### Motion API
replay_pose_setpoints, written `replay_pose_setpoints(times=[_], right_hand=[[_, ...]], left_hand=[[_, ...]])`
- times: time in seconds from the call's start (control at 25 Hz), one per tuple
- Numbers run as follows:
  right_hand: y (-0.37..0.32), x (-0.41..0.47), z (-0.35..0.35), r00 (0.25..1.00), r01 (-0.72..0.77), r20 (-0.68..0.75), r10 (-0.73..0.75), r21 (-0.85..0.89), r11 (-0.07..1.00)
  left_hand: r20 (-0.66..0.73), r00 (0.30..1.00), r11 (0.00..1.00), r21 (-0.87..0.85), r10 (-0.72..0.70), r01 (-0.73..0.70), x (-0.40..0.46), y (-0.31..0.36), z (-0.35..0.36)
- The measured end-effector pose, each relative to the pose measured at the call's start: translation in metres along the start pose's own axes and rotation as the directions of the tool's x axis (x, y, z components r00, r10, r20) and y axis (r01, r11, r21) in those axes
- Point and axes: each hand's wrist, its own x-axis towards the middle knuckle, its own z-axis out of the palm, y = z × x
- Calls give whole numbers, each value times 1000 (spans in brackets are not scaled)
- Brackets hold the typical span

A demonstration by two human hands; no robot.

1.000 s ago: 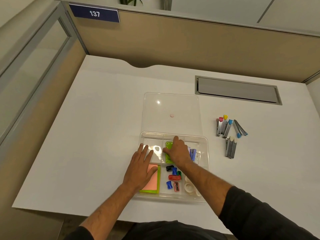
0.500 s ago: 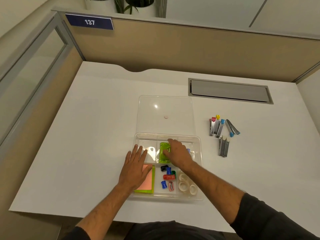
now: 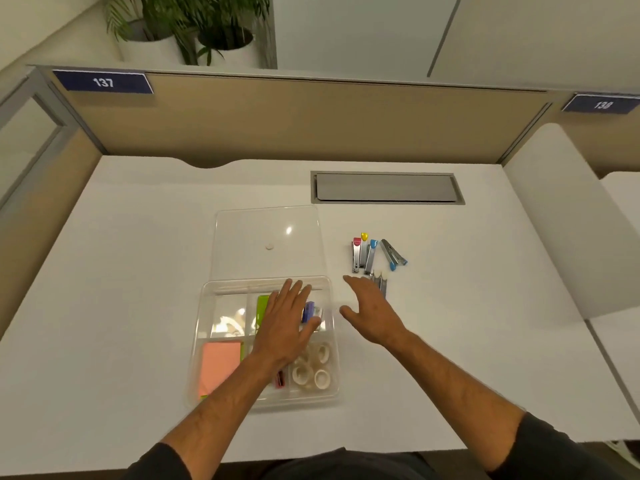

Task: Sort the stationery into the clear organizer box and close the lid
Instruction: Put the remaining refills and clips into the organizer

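The clear organizer box [image 3: 204,327] lies near the desk's front edge, its lid [image 3: 266,223] open flat behind it. Inside are pink sticky notes [image 3: 219,365], a green item [image 3: 262,306], a blue stapler [image 3: 307,311] and white tape rolls [image 3: 313,370]. My left hand [image 3: 285,327] is spread flat, fingers straight, over the box's middle compartments and hides the small clips there. My right hand [image 3: 370,308] hovers open just right of the box, fingertips near a group of several metal staple removers [image 3: 369,256] with coloured ends on the desk.
A grey cable hatch [image 3: 386,188] is set into the white desk [image 3: 121,271] behind the staple removers. A tan partition [image 3: 294,116] closes the back; another desk edge [image 3: 554,216] rises at the right. Potted plants [image 3: 194,32] stand beyond the partition.
My right hand left the green item in the box and moved right, out toward the staple removers. My left hand slid right from the sticky notes over the middle compartments. The camera tilted up.
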Motion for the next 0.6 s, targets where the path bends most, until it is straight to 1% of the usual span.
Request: replay_pose_setpoints(times=[0.16, 0.24, 0.32, 0.44, 0.6], right_hand=[[44, -7, -29, 1000, -21, 2, 21, -19, 1000], [61, -7, -43, 999, -28, 14, 29, -26, 999], [80, -6, -54, 1000, -2, 4, 2, -42, 999], [104, -6, -64, 1000, 8, -23, -8, -37, 999], [130, -5, -67, 999, -26, -29, 25, -16, 1000]], left_hand=[[9, 1000, 1000, -16, -11, 11, 13, 47, 18], [4, 999, 998, -46, -43, 43, 18, 68, 27], [3, 996, 994, -66, -84, 84, 24, 89, 36], [35, 988, 984, -90, -151, 154, 32, 112, 47], [84, 983, 983, -63, -164, 170, 57, 128, 54]])
